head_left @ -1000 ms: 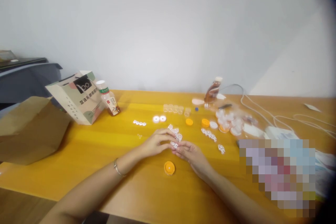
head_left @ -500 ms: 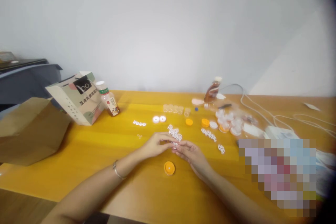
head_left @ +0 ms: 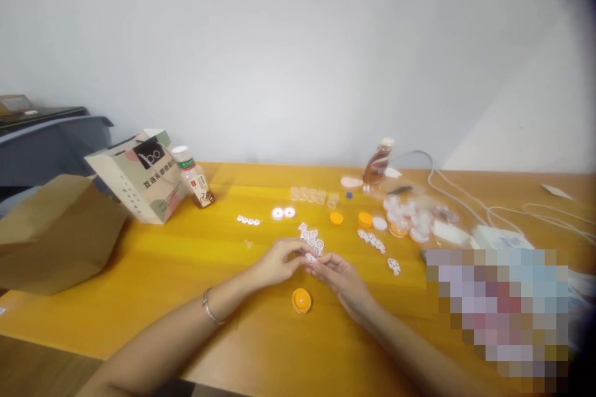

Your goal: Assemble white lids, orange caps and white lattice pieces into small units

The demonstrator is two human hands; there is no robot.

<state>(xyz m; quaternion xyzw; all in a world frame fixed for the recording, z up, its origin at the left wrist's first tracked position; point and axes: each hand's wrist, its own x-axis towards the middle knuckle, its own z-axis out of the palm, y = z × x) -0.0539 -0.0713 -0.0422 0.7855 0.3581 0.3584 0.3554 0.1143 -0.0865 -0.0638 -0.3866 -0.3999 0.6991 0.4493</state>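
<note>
My left hand and my right hand meet over the yellow table, fingertips pinched together on a small white lattice piece. A bracelet circles my left wrist. Just behind the fingers lies a heap of several more white lattice pieces. An orange cap lies on the table just below my hands.
Further back lie white rings, clear cups, orange caps, more white pieces and a pile of lids. Two bottles, a printed paper bag, a brown bag and white cables border the table.
Both hands stayed together near the heap; the fingers shifted slightly while working the white piece. The view dropped a little.
</note>
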